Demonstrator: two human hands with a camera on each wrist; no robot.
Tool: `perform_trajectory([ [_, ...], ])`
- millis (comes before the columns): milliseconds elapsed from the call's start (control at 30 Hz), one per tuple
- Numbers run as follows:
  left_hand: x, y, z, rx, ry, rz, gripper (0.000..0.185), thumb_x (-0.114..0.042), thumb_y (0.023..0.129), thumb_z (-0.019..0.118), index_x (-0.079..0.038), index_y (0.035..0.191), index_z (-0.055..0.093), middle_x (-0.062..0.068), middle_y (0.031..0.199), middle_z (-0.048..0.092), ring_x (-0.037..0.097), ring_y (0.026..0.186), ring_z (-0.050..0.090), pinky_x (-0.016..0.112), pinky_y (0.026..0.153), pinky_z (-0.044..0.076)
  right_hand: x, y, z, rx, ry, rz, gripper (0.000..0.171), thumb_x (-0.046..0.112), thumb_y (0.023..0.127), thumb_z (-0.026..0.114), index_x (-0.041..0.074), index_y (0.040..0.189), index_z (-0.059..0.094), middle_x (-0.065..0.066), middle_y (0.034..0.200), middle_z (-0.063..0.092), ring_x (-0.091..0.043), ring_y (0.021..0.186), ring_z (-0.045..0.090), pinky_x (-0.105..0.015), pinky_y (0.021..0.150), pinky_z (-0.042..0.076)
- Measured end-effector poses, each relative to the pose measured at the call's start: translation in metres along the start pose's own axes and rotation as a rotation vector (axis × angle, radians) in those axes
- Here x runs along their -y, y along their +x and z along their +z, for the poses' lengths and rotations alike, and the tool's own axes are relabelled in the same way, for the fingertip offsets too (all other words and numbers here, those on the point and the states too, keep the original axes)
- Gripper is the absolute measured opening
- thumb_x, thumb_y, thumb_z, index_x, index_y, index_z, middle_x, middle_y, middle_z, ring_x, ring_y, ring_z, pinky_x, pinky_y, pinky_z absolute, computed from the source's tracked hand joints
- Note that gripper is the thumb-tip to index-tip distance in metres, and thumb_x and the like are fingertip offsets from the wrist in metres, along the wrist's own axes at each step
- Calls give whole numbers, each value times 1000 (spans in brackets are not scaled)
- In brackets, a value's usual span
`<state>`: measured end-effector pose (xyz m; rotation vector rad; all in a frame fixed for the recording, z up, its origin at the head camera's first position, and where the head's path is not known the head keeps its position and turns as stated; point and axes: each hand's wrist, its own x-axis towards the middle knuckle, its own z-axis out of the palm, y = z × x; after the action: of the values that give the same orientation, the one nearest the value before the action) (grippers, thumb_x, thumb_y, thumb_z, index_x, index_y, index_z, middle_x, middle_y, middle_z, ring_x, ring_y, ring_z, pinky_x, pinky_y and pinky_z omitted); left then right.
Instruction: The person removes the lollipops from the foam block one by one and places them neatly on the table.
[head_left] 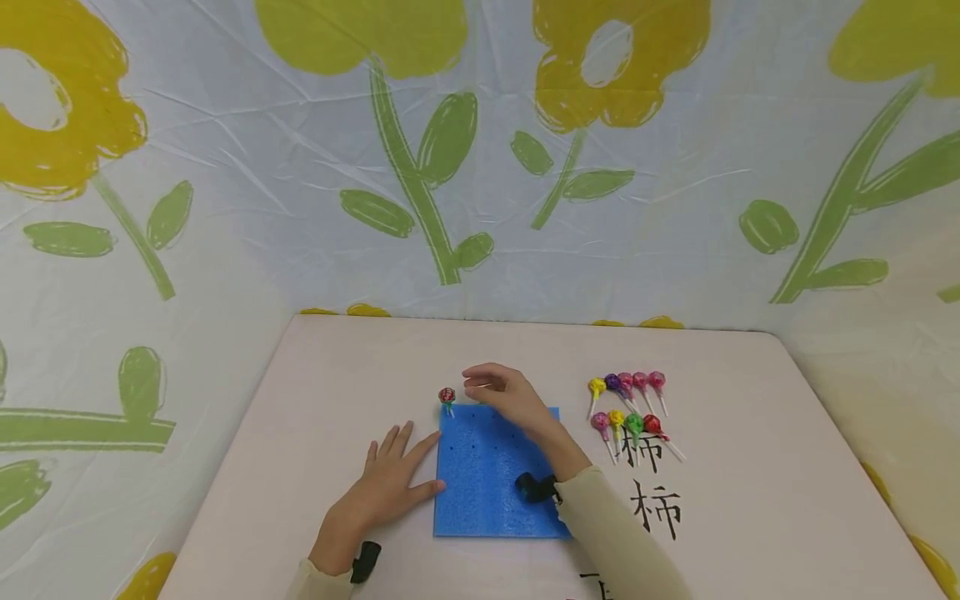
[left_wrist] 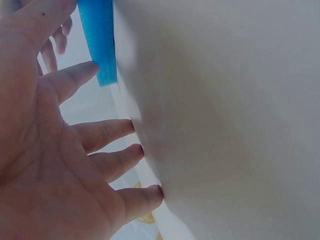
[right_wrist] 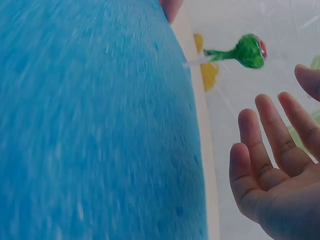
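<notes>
A blue foam block (head_left: 487, 483) with small holes lies on the table. One lollipop (head_left: 447, 396) in a red and green wrapper stands upright at its far left corner, its white stick in the foam, as the right wrist view shows. Just right of this lollipop (right_wrist: 250, 51), my right hand (head_left: 510, 396) hovers with loosely bent fingers, holding nothing. My left hand (head_left: 390, 479) is spread at the block's left side. In the left wrist view its index finger and thumb touch the block's edge (left_wrist: 100, 45), while its other fingertips (left_wrist: 155, 195) rest on the table.
To the right lie several wrapped lollipops in two rows: a far row (head_left: 639, 381) and a nearer row (head_left: 634, 423). Black written characters (head_left: 656, 508) mark the pale table (head_left: 750, 467). A flower-printed cloth (head_left: 600, 275) hangs behind and at both sides.
</notes>
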<state>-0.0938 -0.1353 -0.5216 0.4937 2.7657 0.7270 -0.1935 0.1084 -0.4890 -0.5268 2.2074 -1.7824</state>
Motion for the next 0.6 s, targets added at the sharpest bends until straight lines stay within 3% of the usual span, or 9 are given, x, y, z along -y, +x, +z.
perform_trajectory([
  [267,-1,0,-1,1,-12,5,72,-50,94,66,-20,154,41,27,160,22,50,147,13,74,110,9,-7,12,14,52,-8,77,38,19,97,68,5,132,63,-10,120,68,-25,108,64,-48,94,49],
  [600,2,1,1,-6,-6,14,72,-51,93,66,-21,154,41,27,159,23,50,146,15,75,109,10,-6,12,20,84,1,122,38,17,96,69,8,132,64,-9,122,65,-26,108,62,-52,94,49],
])
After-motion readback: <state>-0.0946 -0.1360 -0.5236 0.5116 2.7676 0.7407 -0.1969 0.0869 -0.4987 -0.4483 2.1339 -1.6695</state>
